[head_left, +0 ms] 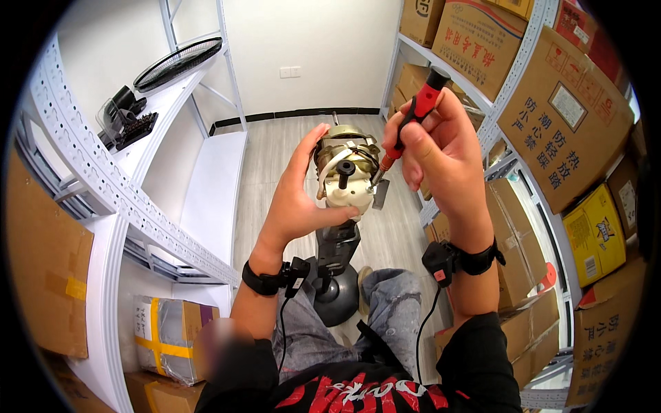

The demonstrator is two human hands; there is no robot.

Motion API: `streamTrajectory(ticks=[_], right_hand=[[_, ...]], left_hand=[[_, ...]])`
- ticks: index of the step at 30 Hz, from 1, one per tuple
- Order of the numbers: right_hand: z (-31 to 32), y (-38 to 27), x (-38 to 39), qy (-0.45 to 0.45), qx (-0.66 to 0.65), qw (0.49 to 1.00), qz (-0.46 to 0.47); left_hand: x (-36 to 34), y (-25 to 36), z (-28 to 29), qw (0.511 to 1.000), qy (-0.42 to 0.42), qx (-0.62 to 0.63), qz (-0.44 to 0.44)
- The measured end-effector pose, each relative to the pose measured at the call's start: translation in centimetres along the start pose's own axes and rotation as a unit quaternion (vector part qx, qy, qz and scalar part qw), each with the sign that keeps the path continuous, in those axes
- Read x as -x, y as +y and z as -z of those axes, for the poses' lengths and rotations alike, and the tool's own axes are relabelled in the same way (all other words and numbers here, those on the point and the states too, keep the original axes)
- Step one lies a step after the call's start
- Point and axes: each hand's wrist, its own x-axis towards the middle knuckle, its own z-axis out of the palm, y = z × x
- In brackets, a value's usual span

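Note:
An uncovered fan motor (342, 165), with a cream housing, loose wires and a black knob (345, 170) on it, stands on a black fan stand (337, 248) in front of me. My left hand (296, 189) grips the motor's left side, fingers along its far side and thumb across the near end. A red and black screwdriver (417, 117) is held in my right hand (444, 148), tilted, its shaft pointing down and left. The tip meets the motor's right side, beside a small dark metal plate (380, 195). The exact contact point is too small to make out.
On the left shelf (162, 131) lie a black fan grille (177, 65) and black plastic parts (131, 124). Cardboard boxes (551, 117) fill the right rack. A taped box (169, 337) sits low at left. The stand's round base (337, 303) rests between my legs.

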Motion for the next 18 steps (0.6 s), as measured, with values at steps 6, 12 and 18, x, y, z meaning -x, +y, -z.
streamTrajectory(ticks=[6,12,18], right_hand=[[-1.0,-0.1,0.0,0.043,0.025,0.999,-0.002],[0.2,-1.0,-0.3,-0.039,-0.007,0.999,-0.023],[0.3,-0.4,-0.2,0.005,-0.051,0.998,-0.036]], left_hand=[[0.0,0.5,-0.2,1.000,0.002,0.002,-0.001],[0.0,0.3,-0.2,1.000,0.001,0.017,-0.002],[0.0,-0.1,-0.2,1.000,0.004,0.013,-0.007]])
